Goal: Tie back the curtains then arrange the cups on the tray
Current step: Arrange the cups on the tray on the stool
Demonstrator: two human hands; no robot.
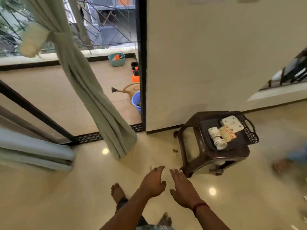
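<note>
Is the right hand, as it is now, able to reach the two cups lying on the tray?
Probably yes, after a reach forward. The right hand is open and holds nothing, and only floor lies between it and the stool. The cups lie uncovered on the tray.

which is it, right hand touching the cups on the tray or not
Apart. The head view shows the right hand open over floor, cups on the tray beyond it.

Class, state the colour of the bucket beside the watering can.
The bucket is light blue; head view.
</note>
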